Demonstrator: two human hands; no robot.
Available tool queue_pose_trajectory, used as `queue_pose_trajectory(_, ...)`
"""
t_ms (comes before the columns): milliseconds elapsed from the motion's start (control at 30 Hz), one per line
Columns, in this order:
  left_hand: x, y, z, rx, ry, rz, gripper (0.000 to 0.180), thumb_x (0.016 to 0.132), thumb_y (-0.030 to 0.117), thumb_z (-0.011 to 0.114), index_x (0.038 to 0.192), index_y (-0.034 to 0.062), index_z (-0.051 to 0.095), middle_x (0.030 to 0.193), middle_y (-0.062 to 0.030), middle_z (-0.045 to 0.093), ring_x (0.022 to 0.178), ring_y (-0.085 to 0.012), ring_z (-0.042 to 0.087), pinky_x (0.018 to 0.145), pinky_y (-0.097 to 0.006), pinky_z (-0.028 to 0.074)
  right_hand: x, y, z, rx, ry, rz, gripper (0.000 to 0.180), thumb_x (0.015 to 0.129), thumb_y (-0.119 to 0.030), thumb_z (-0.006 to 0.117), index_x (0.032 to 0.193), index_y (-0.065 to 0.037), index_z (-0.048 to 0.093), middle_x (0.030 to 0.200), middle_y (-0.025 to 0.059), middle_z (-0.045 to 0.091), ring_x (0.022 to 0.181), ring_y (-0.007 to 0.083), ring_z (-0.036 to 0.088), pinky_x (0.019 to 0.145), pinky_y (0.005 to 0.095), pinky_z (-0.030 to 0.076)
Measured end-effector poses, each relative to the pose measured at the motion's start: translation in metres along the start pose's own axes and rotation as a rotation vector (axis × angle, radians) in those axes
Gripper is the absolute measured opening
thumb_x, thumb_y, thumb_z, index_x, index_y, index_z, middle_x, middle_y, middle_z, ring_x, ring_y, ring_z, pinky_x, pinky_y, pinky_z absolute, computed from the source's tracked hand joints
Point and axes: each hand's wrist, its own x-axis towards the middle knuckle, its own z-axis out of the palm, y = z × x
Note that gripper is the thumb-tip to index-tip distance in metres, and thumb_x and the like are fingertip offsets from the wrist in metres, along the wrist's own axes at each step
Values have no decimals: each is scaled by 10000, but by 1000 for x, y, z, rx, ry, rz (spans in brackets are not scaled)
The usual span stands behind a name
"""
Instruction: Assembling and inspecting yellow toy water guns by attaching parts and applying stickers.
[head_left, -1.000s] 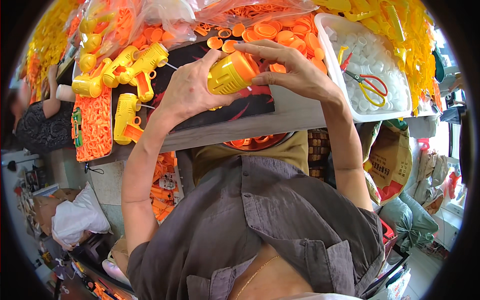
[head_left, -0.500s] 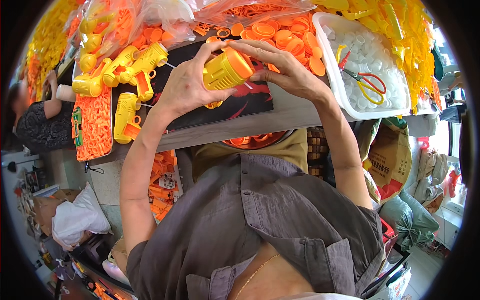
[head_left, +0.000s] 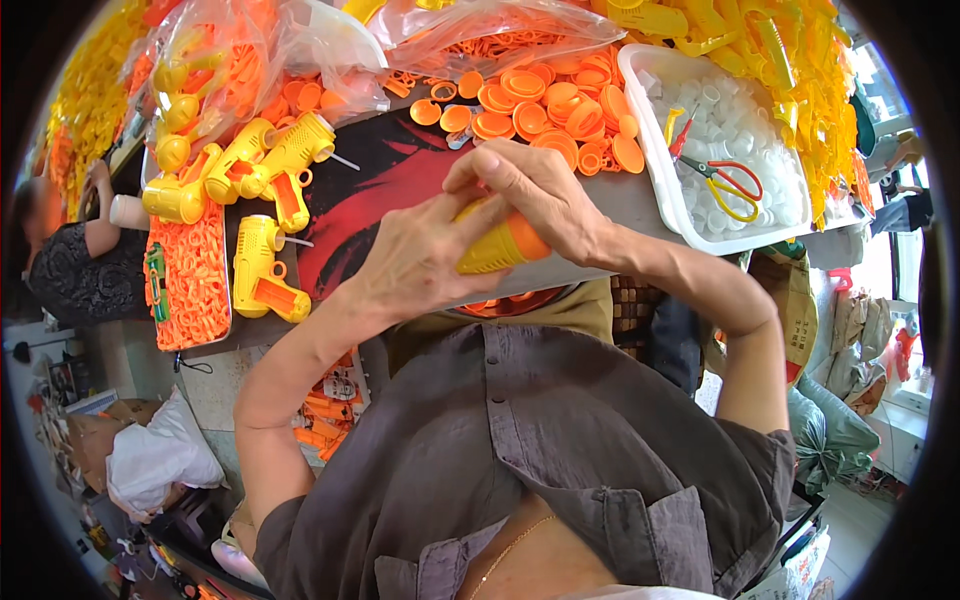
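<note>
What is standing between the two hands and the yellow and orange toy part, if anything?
Nothing visible. The left hand and the right hand both grip the yellow and orange toy part directly, above the table. The finished yellow toy guns lie apart, to the left.

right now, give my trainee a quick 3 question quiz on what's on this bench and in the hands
1. True or false: both hands grip the same yellow and orange toy gun part.
2. What lies in the white tray on the clear caps? A) scissors B) a hammer C) a tape roll
3. Fill in: the assembled yellow toy guns lie to the person's ____ of the hands.

Key: 1 true, the left hand and right hand both hold it. 2 A, the scissors have yellow and red handles. 3 left.
</note>
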Motion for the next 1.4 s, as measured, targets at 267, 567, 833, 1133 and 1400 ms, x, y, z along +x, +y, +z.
queue_pose_trajectory(267, 1, -4, 5, -39, -8, 32, 761, 675, 312, 821, 1355, 171, 511, 1214, -130, 548, 929, -305, 655, 690, -414, 546, -3, 16, 9, 169, 108, -107, 371, 1020, -253, 397, 1013, 58, 600, 1017, 147, 645, 992, 221, 603, 935, 345, 457)
queue_pose_trajectory(567, -26, -12, -3, -409, 182, -231, 848, 704, 215, 842, 1425, 73, 418, 1220, -112, 583, 984, -241, 668, 782, -361, 563, 57, 18, 5, -48, 46, 73, 391, 1012, -300, 454, 936, 30, 649, 880, 101, 663, 863, 180, 620, 813, 319, 478)
queue_pose_trajectory(833, -112, -26, 4, -1547, 652, -635, 712, 923, 488, 605, 1440, 58, 372, 1303, -117, 540, 1155, -244, 567, 996, -398, 467, 184, 127, 13, -1218, 281, -54, 235, 842, -121, 542, 1020, -83, 690, 906, 140, 690, 863, 318, 673, 765, 434, 496)
queue_pose_trajectory(1133, -94, -27, 1, -2057, 762, -374, 636, 946, 567, 485, 1346, 72, 467, 1133, -115, 571, 1101, -313, 543, 1083, -526, 350, 181, 170, -3, -1511, 568, -480, 204, 834, -187, 586, 1009, -143, 680, 937, 54, 651, 1004, 272, 591, 824, 466, 443)
queue_pose_trajectory(1400, -45, -58, 13, -1503, 899, -522, 640, 979, 509, 524, 1428, 95, 331, 1234, -80, 527, 1107, -218, 583, 941, -385, 503, 37, 12, 35, 338, 126, 90, 230, 986, -232, 586, 1065, -21, 633, 850, 11, 671, 635, 38, 557, 544, 181, 404)
